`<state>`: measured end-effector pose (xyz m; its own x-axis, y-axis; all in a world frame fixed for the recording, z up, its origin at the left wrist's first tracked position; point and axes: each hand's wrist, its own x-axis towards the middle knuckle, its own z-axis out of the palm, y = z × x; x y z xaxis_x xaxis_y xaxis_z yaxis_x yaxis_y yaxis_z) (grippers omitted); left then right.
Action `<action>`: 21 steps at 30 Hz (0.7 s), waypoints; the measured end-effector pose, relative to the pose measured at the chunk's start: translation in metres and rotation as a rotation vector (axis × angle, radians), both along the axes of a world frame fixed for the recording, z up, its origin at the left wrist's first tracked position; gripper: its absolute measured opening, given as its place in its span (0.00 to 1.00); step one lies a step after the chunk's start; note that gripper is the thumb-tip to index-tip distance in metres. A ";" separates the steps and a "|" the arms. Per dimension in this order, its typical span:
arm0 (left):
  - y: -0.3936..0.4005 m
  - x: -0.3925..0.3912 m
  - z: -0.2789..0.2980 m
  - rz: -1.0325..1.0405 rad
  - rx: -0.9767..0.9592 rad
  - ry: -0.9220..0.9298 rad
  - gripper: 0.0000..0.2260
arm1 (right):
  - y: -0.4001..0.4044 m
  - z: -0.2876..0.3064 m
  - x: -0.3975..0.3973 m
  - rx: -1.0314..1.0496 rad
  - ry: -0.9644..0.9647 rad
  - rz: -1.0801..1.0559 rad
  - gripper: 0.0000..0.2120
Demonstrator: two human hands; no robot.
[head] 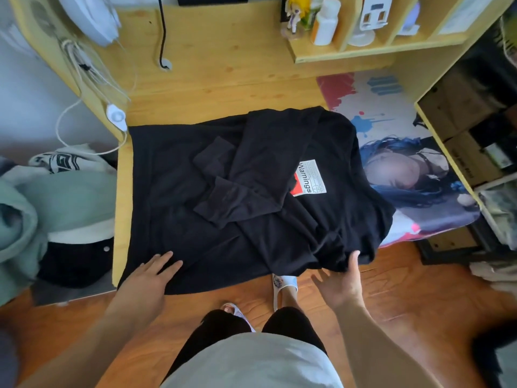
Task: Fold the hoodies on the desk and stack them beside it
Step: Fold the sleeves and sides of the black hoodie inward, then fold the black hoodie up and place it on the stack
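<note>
Stack beside desk: folded hoodies lie piled left of the desk.
Left hand: fingers spread flat, pressing the near hem.
Black hoodie: spread on the desk, sleeves crossed over its chest, near edge overhanging.
Right hand: open, fingertips touching the bunched corner.
Risk: that loose overhang could slide floorward, undoing the sleeves.
</note>
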<state>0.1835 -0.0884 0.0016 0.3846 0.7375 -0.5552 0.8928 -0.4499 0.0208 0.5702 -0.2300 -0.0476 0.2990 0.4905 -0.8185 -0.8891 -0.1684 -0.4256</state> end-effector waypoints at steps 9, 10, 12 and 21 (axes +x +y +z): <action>0.011 -0.001 0.014 0.134 -0.009 -0.191 0.32 | -0.026 0.023 0.004 0.026 0.012 -0.056 0.24; 0.012 -0.001 0.016 0.141 -0.024 -0.191 0.32 | -0.028 0.031 0.005 0.000 -0.056 -0.033 0.23; 0.016 -0.001 0.019 0.155 -0.041 -0.194 0.29 | -0.025 0.046 0.009 -0.067 -0.135 -0.038 0.21; 0.115 0.027 0.074 0.518 -0.029 -0.224 0.15 | 0.098 0.135 0.047 -0.160 -0.250 -0.122 0.04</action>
